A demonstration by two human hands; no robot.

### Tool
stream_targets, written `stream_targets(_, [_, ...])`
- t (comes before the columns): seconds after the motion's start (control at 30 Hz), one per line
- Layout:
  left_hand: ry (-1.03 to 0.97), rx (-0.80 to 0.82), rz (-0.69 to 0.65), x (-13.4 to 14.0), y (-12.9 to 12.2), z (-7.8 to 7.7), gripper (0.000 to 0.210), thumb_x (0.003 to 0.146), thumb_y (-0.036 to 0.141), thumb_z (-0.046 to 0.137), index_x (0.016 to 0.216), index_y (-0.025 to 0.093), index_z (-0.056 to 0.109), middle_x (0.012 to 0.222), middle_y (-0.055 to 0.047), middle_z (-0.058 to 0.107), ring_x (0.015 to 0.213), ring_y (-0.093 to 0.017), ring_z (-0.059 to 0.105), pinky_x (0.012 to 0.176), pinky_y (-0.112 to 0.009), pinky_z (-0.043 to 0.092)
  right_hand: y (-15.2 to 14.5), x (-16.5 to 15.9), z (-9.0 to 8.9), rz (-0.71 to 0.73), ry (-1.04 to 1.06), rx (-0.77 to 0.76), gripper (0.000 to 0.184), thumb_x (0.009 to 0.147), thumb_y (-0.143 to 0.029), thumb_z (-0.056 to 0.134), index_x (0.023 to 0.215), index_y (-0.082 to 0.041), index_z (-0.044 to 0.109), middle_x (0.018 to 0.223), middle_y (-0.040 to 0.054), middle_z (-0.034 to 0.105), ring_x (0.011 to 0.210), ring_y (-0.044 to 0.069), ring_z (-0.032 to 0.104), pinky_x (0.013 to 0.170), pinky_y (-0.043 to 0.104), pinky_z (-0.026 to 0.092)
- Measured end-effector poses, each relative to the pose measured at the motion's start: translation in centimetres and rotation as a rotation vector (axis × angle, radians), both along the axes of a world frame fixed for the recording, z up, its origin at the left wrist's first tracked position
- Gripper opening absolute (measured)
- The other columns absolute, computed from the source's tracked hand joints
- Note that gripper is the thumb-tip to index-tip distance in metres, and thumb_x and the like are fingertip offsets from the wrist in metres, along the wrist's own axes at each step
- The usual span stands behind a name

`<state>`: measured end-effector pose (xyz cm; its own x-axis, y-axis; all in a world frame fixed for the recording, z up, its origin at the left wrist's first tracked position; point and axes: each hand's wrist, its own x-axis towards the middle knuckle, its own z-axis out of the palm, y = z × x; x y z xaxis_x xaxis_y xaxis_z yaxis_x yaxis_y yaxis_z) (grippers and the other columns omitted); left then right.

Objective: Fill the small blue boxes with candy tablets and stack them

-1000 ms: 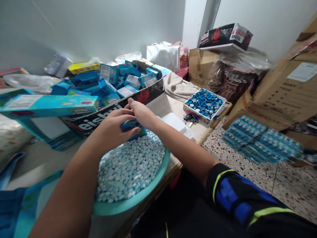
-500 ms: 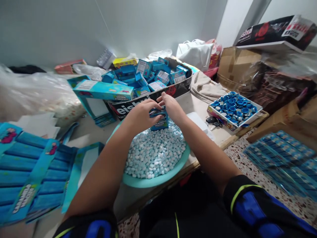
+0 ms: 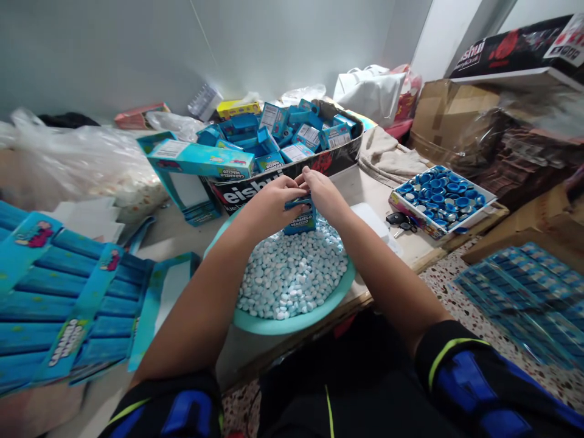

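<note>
A small blue candy box (image 3: 300,224) stands upright over a heap of pale blue and white candies (image 3: 292,274). The heap fills a turquoise basin (image 3: 296,325) on the table in front of me. My left hand (image 3: 271,205) wraps round the box's left side and upper part. From the right, my right hand (image 3: 322,191) bends over the top of the same box, its fingertips meeting those of the left. Between them the fingers cover most of the box's top, so its flaps cannot be made out.
Behind the basin, a black carton (image 3: 249,191) holds many small blue boxes. Flat blue cardboard packaging (image 3: 75,310) lies at left. On the right are a tray of blue caps (image 3: 440,201), keys (image 3: 401,222), a grey cloth (image 3: 387,155) and wrapped blue packs (image 3: 524,298) below the table.
My view has shifted slightly, so the scene sits a little differently in the frame. Both hands stay at the box, the fingers closing a bit more over its top.
</note>
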<state>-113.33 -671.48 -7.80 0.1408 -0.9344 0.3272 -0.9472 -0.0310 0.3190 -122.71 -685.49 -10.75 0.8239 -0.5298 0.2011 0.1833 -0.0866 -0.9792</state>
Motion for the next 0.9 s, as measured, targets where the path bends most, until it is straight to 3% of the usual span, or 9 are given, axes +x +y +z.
stream_targets(0.17, [-0.044, -0.025, 0.002, -0.2, 0.2, 0.6, 0.031, 0.094, 0.034, 0.066, 0.116, 0.017, 0.079, 0.121, -0.013, 0.069, 0.112, -0.029, 0.068, 0.105, -0.049, 0.057, 0.0, 0.1, 0.2, 0.006, 0.004, -0.004, 0.053, 0.104, -0.065, 0.051, 0.080, -0.020, 0.066, 0.084, 0.0023, 0.068, 0.084, 0.016, 0.064, 0.082, 0.029, 0.048])
stream_targets(0.27, [-0.043, -0.027, -0.018, -0.3, 0.2, 0.7, 0.028, 0.091, 0.035, 0.068, 0.110, 0.016, 0.078, 0.118, -0.013, 0.067, 0.111, -0.030, 0.068, 0.105, -0.049, 0.057, 0.1, 0.2, 0.4, 0.004, 0.007, -0.007, 0.046, 0.108, -0.052, 0.050, 0.079, -0.019, 0.064, 0.078, -0.0004, 0.065, 0.080, 0.014, 0.061, 0.078, 0.028, 0.046])
stream_targets(0.4, [-0.052, 0.008, -0.009, -0.2, 0.2, 0.8, 0.037, 0.086, 0.036, 0.072, 0.116, 0.016, 0.076, 0.118, -0.014, 0.063, 0.115, -0.033, 0.065, 0.107, -0.051, 0.055, 0.3, 0.4, 0.4, 0.012, 0.013, -0.032, 0.038, 0.109, -0.039, 0.050, 0.078, -0.019, 0.061, 0.073, -0.0037, 0.059, 0.075, 0.012, 0.056, 0.074, 0.027, 0.041])
stream_targets(0.6, [0.006, 0.050, 0.017, 0.6, 0.2, 0.6, 0.040, 0.086, 0.040, 0.070, 0.119, 0.020, 0.077, 0.113, -0.013, 0.065, 0.109, -0.033, 0.065, 0.104, -0.055, 0.055, 0.6, 0.2, 0.6, 0.037, 0.058, -0.104, 0.038, 0.108, -0.041, 0.052, 0.078, -0.020, 0.061, 0.078, -0.0021, 0.062, 0.081, 0.016, 0.058, 0.075, 0.029, 0.043])
stream_targets(0.9, [0.136, 0.021, -0.050, 1.4, 0.1, 0.7, 0.040, 0.089, 0.053, 0.066, 0.114, 0.024, 0.078, 0.115, -0.010, 0.070, 0.109, -0.029, 0.068, 0.101, -0.043, 0.056, 0.7, 0.2, 0.5, 0.045, 0.091, -0.196, 0.045, 0.109, -0.046, 0.046, 0.073, -0.022, 0.055, 0.075, -0.0024, 0.057, 0.077, 0.015, 0.056, 0.078, 0.027, 0.049])
